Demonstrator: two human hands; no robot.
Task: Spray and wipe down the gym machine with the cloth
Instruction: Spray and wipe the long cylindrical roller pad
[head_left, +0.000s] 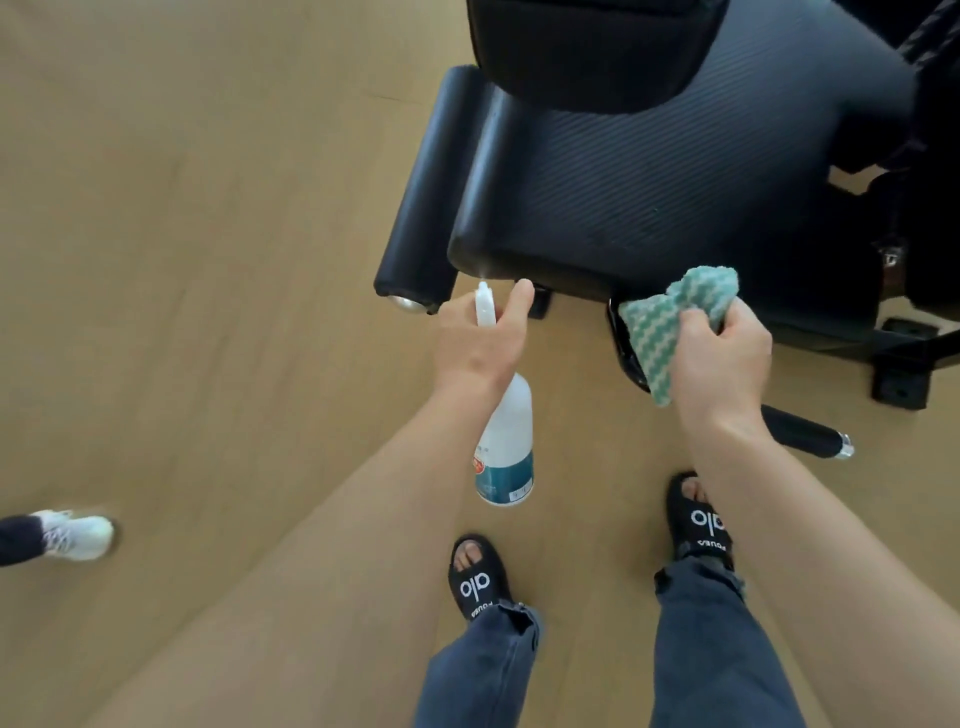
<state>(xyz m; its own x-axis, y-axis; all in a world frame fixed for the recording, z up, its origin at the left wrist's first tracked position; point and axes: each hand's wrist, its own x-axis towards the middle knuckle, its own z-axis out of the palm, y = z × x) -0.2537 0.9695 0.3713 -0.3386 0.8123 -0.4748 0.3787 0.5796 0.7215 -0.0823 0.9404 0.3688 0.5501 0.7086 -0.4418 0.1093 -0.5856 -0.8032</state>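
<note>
Fingers (522, 304) of the left hand (475, 343) are curled round the neck of the white spray bottle (506, 441), its nozzle aimed at the front edge of the black padded seat (649, 182) — a faint mist shows at the tip, so this looks like the spraying step. The right hand (722, 358) grips a bunched green-and-white cloth (670, 322) just beside the seat's edge, not yet on the pad. Next, I'd judge, the cloth must come up onto the ribbed seat and sweep across it — then the roller pad (431, 197) alongside.
</note>
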